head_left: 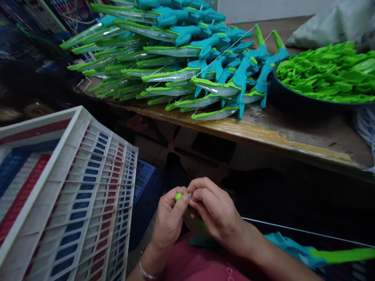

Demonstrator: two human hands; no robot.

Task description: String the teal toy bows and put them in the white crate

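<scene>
Here, both hands meet low in the view, below the front edge of the wooden table, over the person's lap. Left hand is curled shut, thumb and fingertips pinching the tip of a small green plastic piece. Right hand is closed too, fingers bent onto the same piece from the other side, touching the left fingertips; what exactly it grips under the fingers is hidden. The piece runs down behind the right hand, looks like the green end of a toy bow lying across the lap, teal grip and green limb stretching out to the right below the table, a thin string running just above it. On the table, well above the hands, sits a big pile of finished teal-and-green bows, limbs pointing left, strings crossing them. To the right of the pile, touching it, a dark round basin heaped with loose green parts. Behind the basin, a grey sack. Left of the hands, beside the table, a white slotted crate stands tilted, red and blue showing through its slots. A blue crate sits behind it, under the table edge. Bangle on the left wrist.
</scene>
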